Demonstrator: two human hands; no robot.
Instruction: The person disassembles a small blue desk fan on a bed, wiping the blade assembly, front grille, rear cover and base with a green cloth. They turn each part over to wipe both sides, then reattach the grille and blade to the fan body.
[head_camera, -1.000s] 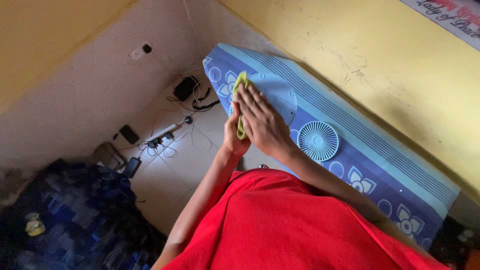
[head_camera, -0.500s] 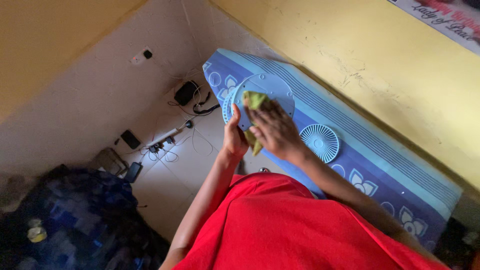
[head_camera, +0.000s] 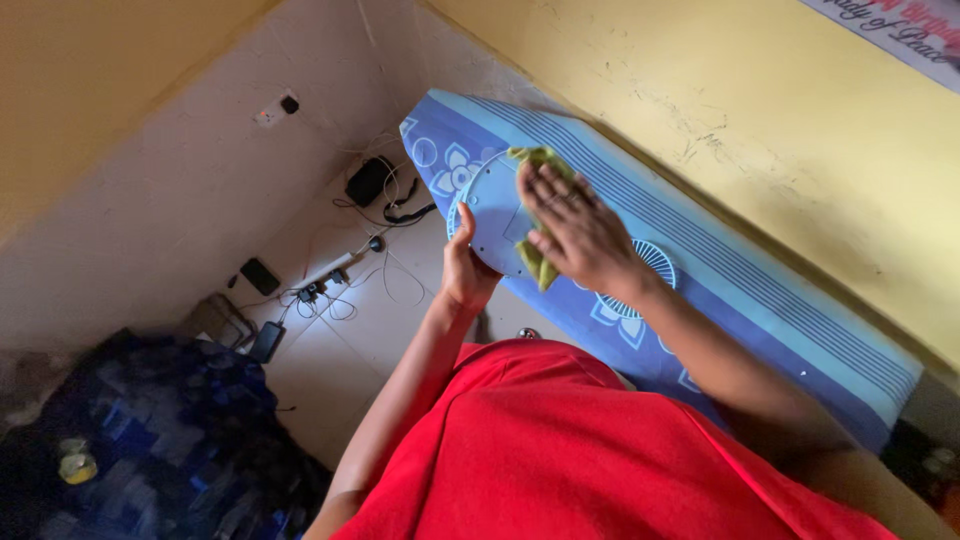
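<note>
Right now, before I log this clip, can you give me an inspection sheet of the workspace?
Surface: blue patterned mattress lying along the yellow wall.
Job's things: pale blue round disc held up over the mattress; green cloth pressed against it.
Clutter: dark patterned bundle on the floor; white round fan grille partly hidden behind the right hand.
Grips: left hand holds the disc's edge; right hand lies flat on the cloth.
Cables: power strip with loose cords and chargers on the tiled floor.
Surroundings: red shirt fills the foreground; white wall with a socket.
</note>
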